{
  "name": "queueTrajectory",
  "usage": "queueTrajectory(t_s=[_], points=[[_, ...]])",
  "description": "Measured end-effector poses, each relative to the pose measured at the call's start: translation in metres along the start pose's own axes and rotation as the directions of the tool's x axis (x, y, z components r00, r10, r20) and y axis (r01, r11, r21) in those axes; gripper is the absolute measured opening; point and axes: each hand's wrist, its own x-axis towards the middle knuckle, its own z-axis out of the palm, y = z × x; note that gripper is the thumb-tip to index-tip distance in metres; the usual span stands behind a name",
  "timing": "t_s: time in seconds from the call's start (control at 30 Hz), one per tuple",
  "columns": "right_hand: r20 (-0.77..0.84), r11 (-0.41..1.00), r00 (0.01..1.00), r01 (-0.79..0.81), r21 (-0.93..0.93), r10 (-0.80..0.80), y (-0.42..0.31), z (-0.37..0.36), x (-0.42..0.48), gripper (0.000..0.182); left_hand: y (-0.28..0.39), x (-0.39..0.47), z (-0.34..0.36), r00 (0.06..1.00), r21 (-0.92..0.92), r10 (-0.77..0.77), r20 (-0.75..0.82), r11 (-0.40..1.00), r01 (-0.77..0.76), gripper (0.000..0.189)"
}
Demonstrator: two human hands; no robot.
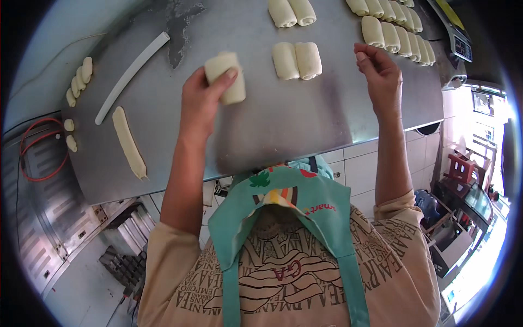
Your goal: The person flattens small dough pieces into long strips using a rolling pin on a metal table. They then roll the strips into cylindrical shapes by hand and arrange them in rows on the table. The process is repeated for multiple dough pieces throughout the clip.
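Note:
My left hand point(206, 88) grips a rolled piece of pale dough point(233, 92), its thumb laid across the front. The roll is held over the steel table. My right hand point(380, 71) is bent at the wrist, its fingers loosely curled and the thumb slightly apart, with nothing visible in it. Just beyond its fingertips, a row of dough rolls point(391, 37) lies side by side. Between my hands, two dough rolls point(297, 61) sit touching, and another pair point(291, 12) lies farther back.
A steel table point(282, 118) spans the view. On its left are a white tube point(128, 77), a flattened dough strip point(129, 143) and several small dough pieces point(79, 81). A digital scale point(461, 47) stands far right. A red hose point(25, 151) hangs beyond the left edge.

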Motion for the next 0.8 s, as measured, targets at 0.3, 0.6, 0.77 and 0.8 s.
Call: queueTrajectory(t_s=[0.3, 0.6, 0.77, 0.8], points=[[0.217, 0.994, 0.973, -0.055, -0.092, 0.074, 0.047, 0.034, 0.012, 0.036, -0.025, 0.054, 0.064, 0.983, 0.631, -0.16, -0.087, 0.755, 0.179, 0.057], [0.429, 0.995, 0.898, -0.097, -0.033, 0.102, 0.049, 0.059, 0.018, 0.051, -0.028, 0.046, 0.064, 0.982, 0.494, -0.185, -0.038, 0.851, 0.18, 0.079], [0.532, 0.871, 0.788, 0.46, -0.174, -0.31, 0.041, 0.033, 0.027, 0.087, -0.02, 0.048, 0.043, 0.935, 0.825, 0.169, 0.311, 0.44, -0.354, 0.112], [0.557, 0.807, 0.735, 0.562, -0.181, -0.387, 0.041, 0.031, 0.033, 0.095, -0.02, 0.052, 0.044, 0.902, 0.846, 0.187, 0.39, 0.315, -0.431, 0.117]])
